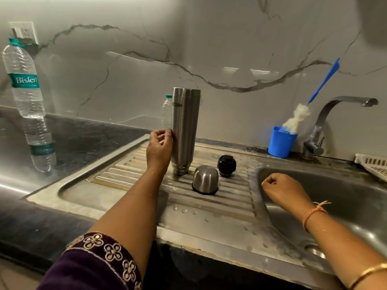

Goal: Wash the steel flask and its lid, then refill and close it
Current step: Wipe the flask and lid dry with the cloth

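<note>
Draining a steel flask beside a kitchen sink

Standing upside down on the ribbed steel draining board [129,170], a tall cylindrical steel flask [185,130] rests with its narrow mouth on the ridges. The person's left hand [159,149] reaches to the flask's left side, fingertips touching the wall in a loose, half-open curl rather than a full grip. Just right of the flask's mouth lies a rounded steel cup lid [205,180], open side down, and behind that a black screw stopper [226,165]. The right hand [280,188] is curled into a loose fist holding nothing, resting at the left rim of the steel sink basin [356,197]; thread and gold bangles circle that wrist. A small clear plastic bottle [167,114] stands behind the flask. A large clear water bottle with a green label [24,80] stands on the dark table at far left. By the curved steel tap [335,116], a blue plastic cup [281,142] holds a blue-handled bottle brush [322,82].
</note>
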A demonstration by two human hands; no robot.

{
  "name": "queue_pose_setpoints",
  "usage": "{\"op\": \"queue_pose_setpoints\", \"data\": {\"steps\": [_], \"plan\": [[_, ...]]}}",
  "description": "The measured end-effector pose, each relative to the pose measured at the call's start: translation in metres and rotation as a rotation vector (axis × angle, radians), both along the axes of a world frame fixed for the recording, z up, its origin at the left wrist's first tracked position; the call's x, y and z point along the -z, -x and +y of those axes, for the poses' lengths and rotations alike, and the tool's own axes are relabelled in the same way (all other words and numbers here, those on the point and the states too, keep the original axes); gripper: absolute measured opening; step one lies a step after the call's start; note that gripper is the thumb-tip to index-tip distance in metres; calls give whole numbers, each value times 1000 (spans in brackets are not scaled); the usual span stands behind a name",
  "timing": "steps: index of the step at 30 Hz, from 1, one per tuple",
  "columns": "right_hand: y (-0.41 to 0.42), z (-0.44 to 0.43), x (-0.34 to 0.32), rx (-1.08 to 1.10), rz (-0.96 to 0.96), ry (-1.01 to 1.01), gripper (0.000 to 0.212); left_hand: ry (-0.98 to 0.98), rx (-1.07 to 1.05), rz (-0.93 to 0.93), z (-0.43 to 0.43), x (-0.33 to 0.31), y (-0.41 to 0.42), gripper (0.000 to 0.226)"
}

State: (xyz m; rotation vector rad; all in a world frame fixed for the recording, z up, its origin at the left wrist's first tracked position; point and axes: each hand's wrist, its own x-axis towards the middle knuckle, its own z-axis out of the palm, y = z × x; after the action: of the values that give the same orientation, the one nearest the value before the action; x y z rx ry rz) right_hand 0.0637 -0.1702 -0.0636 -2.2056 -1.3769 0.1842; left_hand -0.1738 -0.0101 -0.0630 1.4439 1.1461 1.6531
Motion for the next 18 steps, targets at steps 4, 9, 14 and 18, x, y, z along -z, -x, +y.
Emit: {"op": "queue_pose_setpoints", "data": {"steps": [4, 9, 14, 18], "plan": [[3, -2, 0, 1, 6, -15, 21, 21, 131, 53, -2, 0, -1, 70], [7, -3, 0, -28, 5, -74, 22, 48, 277, 225, -6, -3, -10, 90], [13, 2, 1, -52, -45, -141, 20, 0, 242, 277, -8, -4, -10, 56], [12, -3, 1, -87, -9, -187, 19, -13, 43, 305, -8, -1, 6, 64]]}}
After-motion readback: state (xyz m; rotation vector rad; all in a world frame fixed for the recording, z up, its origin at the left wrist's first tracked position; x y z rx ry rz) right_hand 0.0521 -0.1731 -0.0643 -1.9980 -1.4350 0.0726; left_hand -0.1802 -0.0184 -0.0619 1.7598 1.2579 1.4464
